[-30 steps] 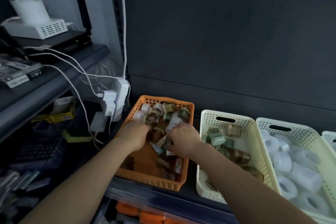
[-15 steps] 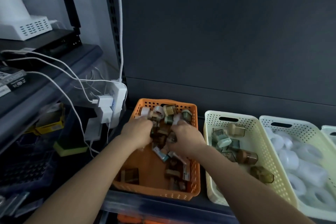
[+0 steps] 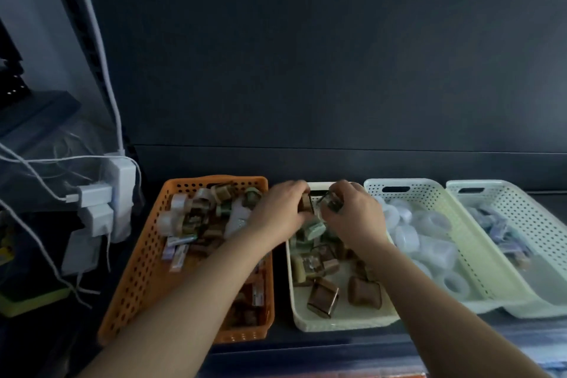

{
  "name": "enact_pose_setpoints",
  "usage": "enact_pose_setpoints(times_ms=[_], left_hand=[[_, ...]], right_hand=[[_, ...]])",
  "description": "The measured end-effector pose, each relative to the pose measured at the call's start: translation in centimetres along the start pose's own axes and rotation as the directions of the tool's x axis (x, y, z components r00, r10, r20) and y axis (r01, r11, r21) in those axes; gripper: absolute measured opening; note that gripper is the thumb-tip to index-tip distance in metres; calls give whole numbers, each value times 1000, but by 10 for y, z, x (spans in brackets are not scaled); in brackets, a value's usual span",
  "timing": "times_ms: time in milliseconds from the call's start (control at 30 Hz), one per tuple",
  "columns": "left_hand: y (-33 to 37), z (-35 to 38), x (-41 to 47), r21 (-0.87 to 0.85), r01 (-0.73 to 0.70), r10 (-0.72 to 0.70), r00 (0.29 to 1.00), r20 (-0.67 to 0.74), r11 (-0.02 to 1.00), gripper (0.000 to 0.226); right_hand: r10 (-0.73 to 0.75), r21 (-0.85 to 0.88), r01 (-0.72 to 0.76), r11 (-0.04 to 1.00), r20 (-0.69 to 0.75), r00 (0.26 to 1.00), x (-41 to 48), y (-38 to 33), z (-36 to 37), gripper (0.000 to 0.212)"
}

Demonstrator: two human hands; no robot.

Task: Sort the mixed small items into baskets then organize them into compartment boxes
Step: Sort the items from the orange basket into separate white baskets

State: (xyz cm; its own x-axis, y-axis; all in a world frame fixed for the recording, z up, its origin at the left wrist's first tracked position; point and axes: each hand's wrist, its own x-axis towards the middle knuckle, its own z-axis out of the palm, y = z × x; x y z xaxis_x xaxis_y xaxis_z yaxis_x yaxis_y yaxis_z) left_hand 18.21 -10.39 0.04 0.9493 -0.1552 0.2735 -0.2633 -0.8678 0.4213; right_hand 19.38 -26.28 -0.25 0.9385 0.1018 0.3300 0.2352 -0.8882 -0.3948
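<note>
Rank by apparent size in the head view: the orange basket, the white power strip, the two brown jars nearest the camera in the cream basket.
1. Orange basket
2. White power strip
3. Square brown jar and rounded brown jar: look alike, so unranked.

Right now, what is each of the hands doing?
Left hand: grips a small brown item.
Right hand: grips a small glassy item.
</note>
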Motion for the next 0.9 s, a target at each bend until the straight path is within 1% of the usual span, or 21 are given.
enact_pose_setpoints(times_ms=[67, 133, 200, 267, 333, 400, 433, 533, 633, 733, 833, 900], left_hand=[[9, 16, 4, 11, -39, 38, 996, 77, 999, 39], [13, 28, 4, 27, -58, 54, 988, 145, 998, 37], [15, 36, 1, 31, -61, 52, 973, 225, 998, 46], [16, 42, -3, 52, -55, 36, 953, 300, 997, 59], [17, 43, -6, 70, -61, 34, 941, 336, 996, 69], [18, 39, -11, 51, -42, 24, 951, 307, 998, 74], [17, 35, -14, 44, -32, 18, 962, 273, 999, 70], [8, 15, -29, 109, -12, -6, 986, 164, 994, 48], [-9, -13, -52, 180, 72, -91, 991, 99, 981, 40], [-27, -44, -82, 215, 204, -232, 966, 116, 955, 37], [-45, -69, -111, 289, 325, -386, 904, 186, 900, 36], [-56, -78, -127, 334, 380, -471, 844, 258, 863, 34]], right_hand=[[15, -71, -12, 997, 38, 999, -5, 19, -1, 27], [31, -153, -14, 988, 104, 994, -10, 34, 0, 26], [35, -215, 1, 977, 164, 986, -13, 45, 2, 25], [11, -218, 28, 975, 174, 985, -14, 51, 4, 23], [-34, -197, 70, 978, 180, 983, -13, 51, 4, 24], [-88, -147, 117, 982, 192, 977, -13, 46, 3, 30], [-122, -115, 147, 982, 197, 973, -14, 42, 2, 30], [-241, -48, 256, 965, 210, 947, -16, 27, 2, 27], [-352, 44, 352, 935, 219, 910, -22, 5, 4, 30], [-457, 141, 436, 889, 228, 860, -31, -22, 6, 29], [-549, 198, 513, 835, 249, 798, -41, -50, 9, 25], [-578, 227, 532, 816, 332, 745, -49, -70, 12, 27]])
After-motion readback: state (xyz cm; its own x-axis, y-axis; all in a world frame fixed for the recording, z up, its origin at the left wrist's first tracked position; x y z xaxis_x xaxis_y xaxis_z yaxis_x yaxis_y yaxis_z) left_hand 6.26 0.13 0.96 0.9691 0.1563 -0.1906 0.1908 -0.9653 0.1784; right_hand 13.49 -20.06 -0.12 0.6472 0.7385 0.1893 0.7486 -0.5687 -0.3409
